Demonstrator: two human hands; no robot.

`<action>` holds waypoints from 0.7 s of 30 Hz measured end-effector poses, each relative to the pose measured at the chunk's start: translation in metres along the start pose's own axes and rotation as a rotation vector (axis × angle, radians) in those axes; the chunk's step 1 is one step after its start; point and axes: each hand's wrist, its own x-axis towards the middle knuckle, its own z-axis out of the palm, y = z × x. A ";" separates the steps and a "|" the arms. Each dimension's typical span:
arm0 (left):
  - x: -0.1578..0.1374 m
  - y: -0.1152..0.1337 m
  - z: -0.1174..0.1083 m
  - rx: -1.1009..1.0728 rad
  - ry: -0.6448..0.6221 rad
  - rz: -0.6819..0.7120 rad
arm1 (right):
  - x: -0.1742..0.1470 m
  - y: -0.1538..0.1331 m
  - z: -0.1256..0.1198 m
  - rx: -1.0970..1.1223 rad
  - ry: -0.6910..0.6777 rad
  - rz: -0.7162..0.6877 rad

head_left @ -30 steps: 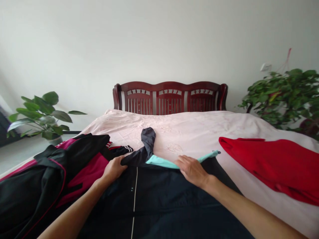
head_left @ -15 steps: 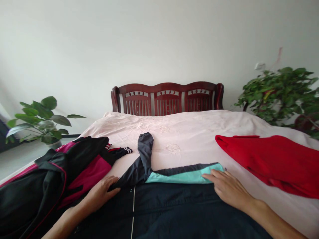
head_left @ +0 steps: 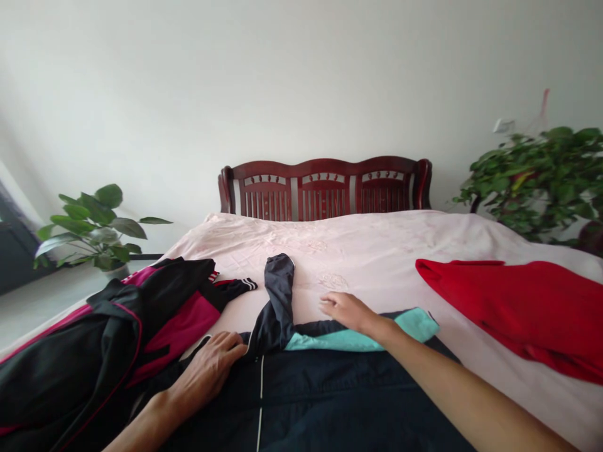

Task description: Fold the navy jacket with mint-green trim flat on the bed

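Note:
A dark navy jacket (head_left: pixel 330 395) with thin white piping and a turquoise panel (head_left: pixel 325 341) lies spread over the near part of the bed. One sleeve (head_left: pixel 280 285) is folded across and points up toward the headboard. My left hand (head_left: pixel 217 361) is closed on the jacket's left edge, with fingers bent over the fabric beside the base of that sleeve. Above the turquoise strip hovers my right hand (head_left: pixel 348 311), empty, its fingers loosely apart and pointing left toward the sleeve. My right forearm covers part of the panel.
Black and magenta clothing (head_left: pixel 155 314) is heaped on the left, and a folded red garment (head_left: pixel 513 307) lies on the right. Both rest on the pink bedspread (head_left: pixel 377 251). A carved wooden headboard (head_left: pixel 325 188) stands behind. Potted plants (head_left: pixel 103 226) flank the bed.
My right hand has left the turquoise panel's right end and moved left toward the sleeve. My left hand has shifted slightly right along the jacket edge, its fingers now bent over the cloth.

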 end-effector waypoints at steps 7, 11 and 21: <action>-0.007 -0.003 0.014 0.075 0.079 -0.019 | 0.080 -0.086 0.080 0.014 -0.001 0.076; -0.010 -0.009 0.021 0.134 0.136 -0.063 | 0.092 -0.081 0.082 0.205 0.114 0.179; -0.018 -0.013 0.010 -0.040 0.102 -0.216 | -0.087 -0.007 0.040 1.382 0.157 0.511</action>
